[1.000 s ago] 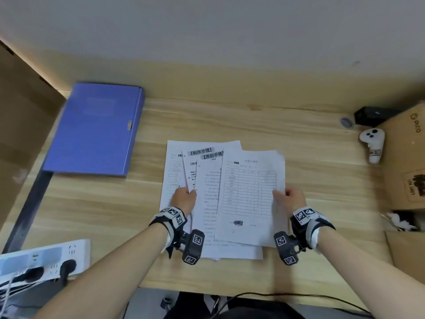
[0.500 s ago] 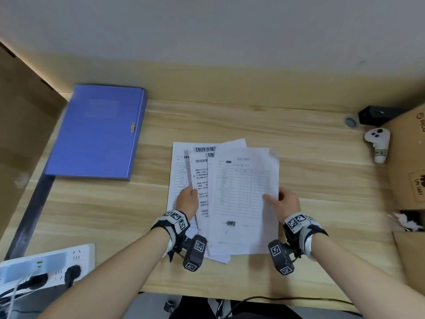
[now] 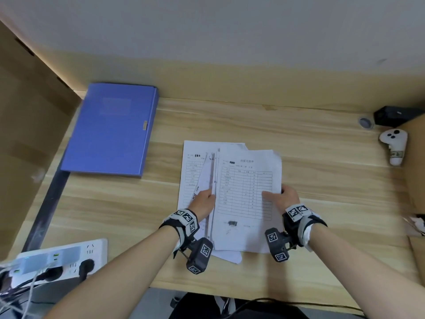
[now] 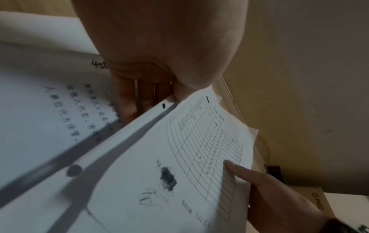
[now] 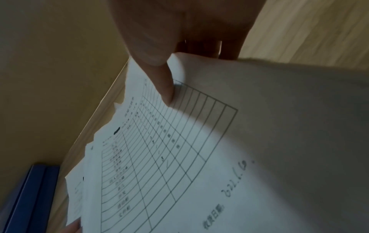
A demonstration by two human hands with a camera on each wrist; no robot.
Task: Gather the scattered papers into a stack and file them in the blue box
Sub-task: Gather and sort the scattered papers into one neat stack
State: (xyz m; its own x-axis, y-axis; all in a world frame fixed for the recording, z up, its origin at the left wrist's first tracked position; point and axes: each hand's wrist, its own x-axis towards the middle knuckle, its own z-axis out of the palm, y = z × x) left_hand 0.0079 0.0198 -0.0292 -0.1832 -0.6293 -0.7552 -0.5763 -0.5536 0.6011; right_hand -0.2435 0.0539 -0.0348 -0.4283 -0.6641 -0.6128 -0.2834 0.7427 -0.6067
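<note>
Both grips were clamped on the papers [image 3: 247,199]: the left hand [image 3: 203,203] pinched the loose left edges, and the right hand [image 3: 284,198] held the right edge with its thumb on top of the table-printed sheet. Only the right wrist view showed that thumb [image 5: 165,88] pressing the grid while the other fingers curled beneath the page. Only the left wrist view showed the left fingers [image 4: 127,100] tucked under fanned sheets with handwritten text. The head view alone gave the layout: the sheets overlapped unevenly on the wooden surface [image 3: 322,180] between the hands, and the blue box [image 3: 110,130] lay closed and flat to the far left, well apart from them.
</note>
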